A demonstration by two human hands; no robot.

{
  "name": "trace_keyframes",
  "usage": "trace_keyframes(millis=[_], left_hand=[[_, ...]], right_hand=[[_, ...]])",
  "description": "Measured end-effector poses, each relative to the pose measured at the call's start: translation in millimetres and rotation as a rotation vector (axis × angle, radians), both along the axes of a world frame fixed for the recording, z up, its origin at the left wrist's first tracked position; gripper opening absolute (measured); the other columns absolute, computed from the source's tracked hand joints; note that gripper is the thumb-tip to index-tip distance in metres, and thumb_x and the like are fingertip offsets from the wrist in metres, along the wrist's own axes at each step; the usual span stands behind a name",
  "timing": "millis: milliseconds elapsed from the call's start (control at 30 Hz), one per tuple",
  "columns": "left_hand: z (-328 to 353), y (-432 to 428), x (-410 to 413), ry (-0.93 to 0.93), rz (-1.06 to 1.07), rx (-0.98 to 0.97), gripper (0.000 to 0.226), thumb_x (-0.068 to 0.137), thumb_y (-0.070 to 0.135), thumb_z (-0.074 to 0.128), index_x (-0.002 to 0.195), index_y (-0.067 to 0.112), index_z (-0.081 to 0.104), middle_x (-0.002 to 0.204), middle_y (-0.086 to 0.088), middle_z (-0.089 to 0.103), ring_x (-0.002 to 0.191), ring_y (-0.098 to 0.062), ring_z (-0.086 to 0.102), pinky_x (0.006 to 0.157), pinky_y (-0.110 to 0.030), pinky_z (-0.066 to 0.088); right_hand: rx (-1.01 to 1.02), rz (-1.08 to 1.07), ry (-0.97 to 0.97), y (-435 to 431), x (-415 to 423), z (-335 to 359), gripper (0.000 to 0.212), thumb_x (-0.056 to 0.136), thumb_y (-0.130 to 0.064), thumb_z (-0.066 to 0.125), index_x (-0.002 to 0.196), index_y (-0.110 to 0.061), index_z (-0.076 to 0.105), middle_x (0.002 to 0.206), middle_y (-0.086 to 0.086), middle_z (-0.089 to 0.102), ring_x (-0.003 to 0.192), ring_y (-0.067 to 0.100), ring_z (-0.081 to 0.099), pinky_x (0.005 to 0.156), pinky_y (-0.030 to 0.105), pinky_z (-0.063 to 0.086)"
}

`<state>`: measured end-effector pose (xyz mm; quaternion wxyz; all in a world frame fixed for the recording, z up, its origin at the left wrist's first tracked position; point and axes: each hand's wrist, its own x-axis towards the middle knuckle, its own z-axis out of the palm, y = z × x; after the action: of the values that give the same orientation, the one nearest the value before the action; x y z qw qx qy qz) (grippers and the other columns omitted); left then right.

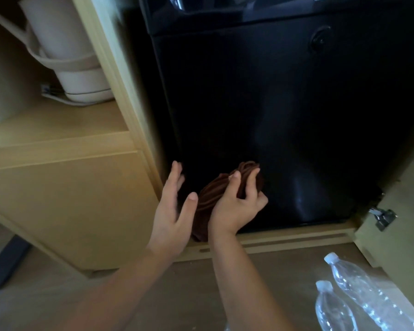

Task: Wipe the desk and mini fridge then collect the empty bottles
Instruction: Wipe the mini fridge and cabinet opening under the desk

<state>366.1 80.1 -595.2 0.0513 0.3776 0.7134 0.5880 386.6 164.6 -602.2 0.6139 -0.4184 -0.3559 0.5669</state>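
Observation:
A black mini fridge (261,115) stands inside a light wooden cabinet, its door shut. My right hand (234,206) grips a bunched dark brown cloth (213,194) and presses it against the lower left of the fridge door. My left hand (172,211) is beside the cloth with fingers spread, its fingertips near the fridge's left edge. Two clear plastic bottles with white caps lie on the floor at lower right, one (361,287) further back and one (332,311) nearer to me.
A beige electric kettle (69,56) with its cord sits on the wooden shelf (58,130) at the left. The open cabinet door with a metal hinge (382,217) stands at the right. A dark furniture leg (7,261) crosses the floor at lower left.

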Motion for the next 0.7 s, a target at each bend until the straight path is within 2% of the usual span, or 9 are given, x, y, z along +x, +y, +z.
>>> trace_keyframes(millis=[100,167,233,333,400,533,700], left_hand=[[7.7,-3.1,1.4,0.162,0.036,-0.072,0.061,0.082,0.051,0.038,0.137,0.042,0.013,0.151,0.01,0.022,0.137,-0.001,0.023,0.113,-0.028,0.024],[12.9,-3.3,3.2,0.351,0.099,-0.074,0.059,0.086,0.04,0.039,0.141,0.028,0.02,0.149,0.004,0.028,0.137,-0.006,0.025,0.112,-0.024,0.024],[17.4,-2.4,7.0,0.463,0.145,-0.06,0.057,0.088,0.033,0.039,0.141,0.016,0.028,0.145,0.0,0.034,0.136,-0.011,0.029,0.11,-0.024,0.026],[16.7,0.8,15.7,0.517,0.174,-0.111,0.058,0.087,0.034,0.04,0.14,0.011,0.033,0.141,0.006,0.035,0.133,-0.007,0.029,0.108,-0.018,0.026],[10.2,5.1,24.3,0.547,0.175,-0.164,0.059,0.086,0.035,0.04,0.139,0.011,0.035,0.138,0.009,0.034,0.13,-0.002,0.027,0.106,-0.019,0.027],[-8.5,22.7,46.2,0.543,0.123,-0.271,0.06,0.083,0.039,0.04,0.137,0.011,0.039,0.136,0.006,0.042,0.125,0.004,0.024,0.101,-0.021,0.025],[-35.1,51.1,68.4,0.557,0.035,-0.372,0.059,0.081,0.04,0.041,0.132,0.011,0.046,0.134,-0.002,0.05,0.123,-0.009,0.036,0.097,-0.029,0.033]], right_hand=[[0.03,0.105,-0.039,-6.0,6.4,-1.4,0.038,0.086,-0.018,0.062,0.123,-0.019,0.056,0.107,0.002,0.041,0.089,0.003,0.054,0.079,-0.001,0.04],[0.047,0.195,-0.058,-2.0,17.3,-2.4,0.036,0.087,-0.019,0.061,0.121,-0.025,0.055,0.104,-0.002,0.042,0.085,-0.006,0.055,0.076,-0.003,0.039],[0.092,0.312,-0.093,2.7,32.0,-3.4,0.033,0.087,-0.019,0.061,0.117,-0.028,0.055,0.101,-0.008,0.043,0.081,-0.016,0.054,0.073,-0.004,0.039],[0.168,0.421,-0.181,11.5,54.9,-6.9,0.029,0.086,-0.02,0.062,0.113,-0.028,0.06,0.1,-0.011,0.044,0.084,-0.012,0.054,0.075,-0.001,0.041],[0.178,0.402,-0.24,21.2,69.4,-9.2,0.028,0.086,-0.022,0.062,0.114,-0.027,0.062,0.1,-0.011,0.045,0.087,-0.005,0.055,0.078,0.001,0.042],[0.139,0.325,-0.312,43.8,96.6,-18.1,0.028,0.085,-0.022,0.062,0.113,-0.024,0.062,0.102,-0.005,0.046,0.088,-0.003,0.053,0.078,-0.002,0.038],[0.134,0.308,-0.411,69.6,125.4,-33.6,0.029,0.085,-0.024,0.063,0.114,-0.026,0.062,0.1,-0.007,0.044,0.09,-0.004,0.052,0.084,0.006,0.04]])
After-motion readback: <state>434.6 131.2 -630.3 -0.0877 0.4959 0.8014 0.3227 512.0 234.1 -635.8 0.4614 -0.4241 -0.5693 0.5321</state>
